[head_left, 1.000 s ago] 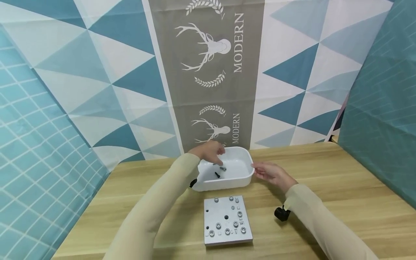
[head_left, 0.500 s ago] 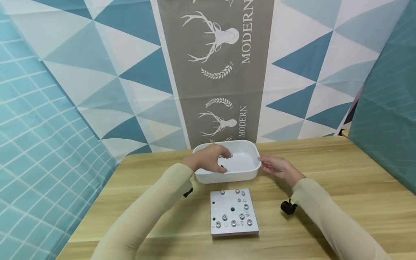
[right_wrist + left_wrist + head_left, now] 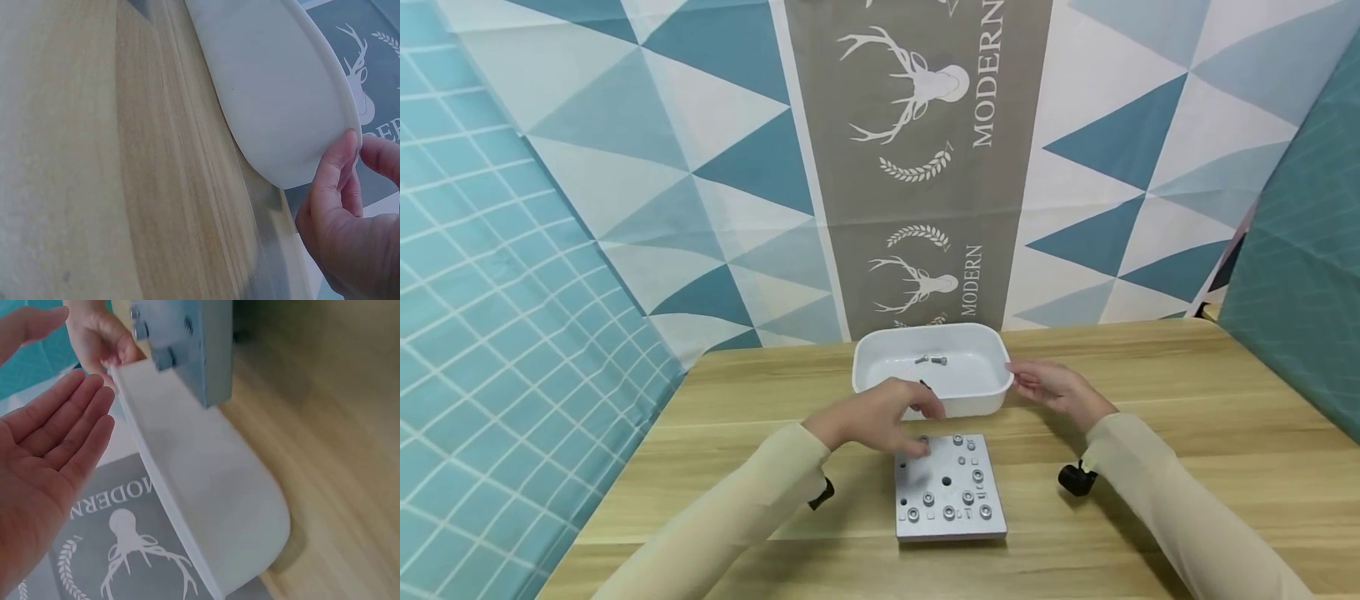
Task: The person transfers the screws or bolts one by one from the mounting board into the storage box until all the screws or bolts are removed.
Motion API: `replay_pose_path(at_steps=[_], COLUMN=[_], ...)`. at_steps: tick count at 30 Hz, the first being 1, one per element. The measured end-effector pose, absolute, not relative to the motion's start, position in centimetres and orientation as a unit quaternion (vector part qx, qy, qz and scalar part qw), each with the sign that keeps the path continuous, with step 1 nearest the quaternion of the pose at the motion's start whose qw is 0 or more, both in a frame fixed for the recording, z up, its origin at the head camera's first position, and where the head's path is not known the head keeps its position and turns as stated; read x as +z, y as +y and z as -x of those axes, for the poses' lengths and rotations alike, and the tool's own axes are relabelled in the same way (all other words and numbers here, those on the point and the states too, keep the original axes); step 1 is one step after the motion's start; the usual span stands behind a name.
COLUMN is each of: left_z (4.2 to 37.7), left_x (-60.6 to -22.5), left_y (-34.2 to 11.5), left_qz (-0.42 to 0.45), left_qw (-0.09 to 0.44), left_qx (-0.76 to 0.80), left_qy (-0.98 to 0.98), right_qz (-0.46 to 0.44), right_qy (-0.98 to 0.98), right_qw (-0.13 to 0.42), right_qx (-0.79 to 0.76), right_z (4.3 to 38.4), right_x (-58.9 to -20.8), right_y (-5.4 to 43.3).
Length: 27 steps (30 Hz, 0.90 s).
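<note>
My left hand (image 3: 880, 415) hovers over the upper left corner of a silver metal plate (image 3: 934, 471), thumb and fingers spread apart. Its palm (image 3: 37, 469) faces the camera in the left wrist view, with nothing in it. Several socket-head screws stand in the plate, among plain holes. Behind the plate stands a white plastic tray (image 3: 981, 406), its front left partly covered by my left hand. Two small silver screws (image 3: 938, 361) lie inside, and a dark screw (image 3: 926, 385) shows just above my left fingers. My right hand (image 3: 350, 206) pinches the tray's right rim between thumb and fingers.
All of it rests on a wood-grain table (image 3: 1120, 367). A patterned cloth (image 3: 917, 183) hangs right behind the tray, with blue cloth (image 3: 550, 350) at the left and green cloth (image 3: 1300, 333) at the right. A small black camera (image 3: 1077, 479) hangs under the right wrist.
My left hand has come out of the tray, moving toward me until it is over the metal plate. The right hand stays on the tray rim.
</note>
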<state>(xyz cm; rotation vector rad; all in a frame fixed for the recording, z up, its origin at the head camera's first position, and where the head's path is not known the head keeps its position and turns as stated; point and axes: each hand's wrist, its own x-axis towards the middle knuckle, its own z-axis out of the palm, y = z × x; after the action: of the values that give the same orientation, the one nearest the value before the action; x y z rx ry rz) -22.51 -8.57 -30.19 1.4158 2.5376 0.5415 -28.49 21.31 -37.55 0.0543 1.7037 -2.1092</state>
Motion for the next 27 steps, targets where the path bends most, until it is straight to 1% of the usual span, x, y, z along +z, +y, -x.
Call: replay_pose_path(at_steps=[8, 12, 20, 27], left_z=[19.8, 18.8, 17.6, 16.4], left_x=[-31.1, -31.5, -31.7, -32.0], left_y=[-9.0, -9.3, -9.9, -10.2], left_qz=[-0.483, -0.487, -0.506, -0.491], left_qw=[0.117, 0.118, 0.109, 0.13], left_qx=[0.181, 0.179, 0.179, 0.162], left_qy=[0.849, 0.847, 0.837, 0.846], right_qz=[-0.031, -0.035, -0.011, -0.021], right_qy=[0.614, 0.612, 0.602, 0.613], right_qw=[0.213, 0.216, 0.225, 0.226], right_qx=[-0.759, -0.76, -0.766, -0.757], right_z=[28.4, 28.4, 28.6, 28.6], right_x=[-37.6, -37.5, -37.3, -37.6], right_y=[21.3, 21.4, 21.4, 21.5])
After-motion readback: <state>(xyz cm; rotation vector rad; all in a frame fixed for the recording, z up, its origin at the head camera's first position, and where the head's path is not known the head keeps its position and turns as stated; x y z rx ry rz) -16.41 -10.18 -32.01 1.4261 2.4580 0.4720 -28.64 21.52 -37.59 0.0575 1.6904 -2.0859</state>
